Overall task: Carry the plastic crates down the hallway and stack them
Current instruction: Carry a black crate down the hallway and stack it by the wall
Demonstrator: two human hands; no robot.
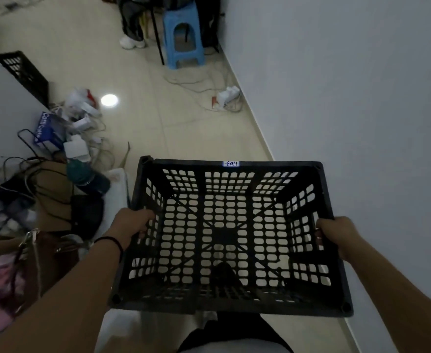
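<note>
Crate gripped between fingers of both hands.

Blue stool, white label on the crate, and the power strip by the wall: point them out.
blue stool [184,34], head view, on its seat and upper legs.
white label [231,163], head view, label's middle on the crate's far rim.
power strip [228,96], head view, its white body.

Black perforated crate — open side up, empty, held above floor, white label on far rim.

Black crate w/ grid-hole pattern showing, white label; light-blue stool standing out, cream floor tiles gleaming, 2nd black crate sitting left.
</note>
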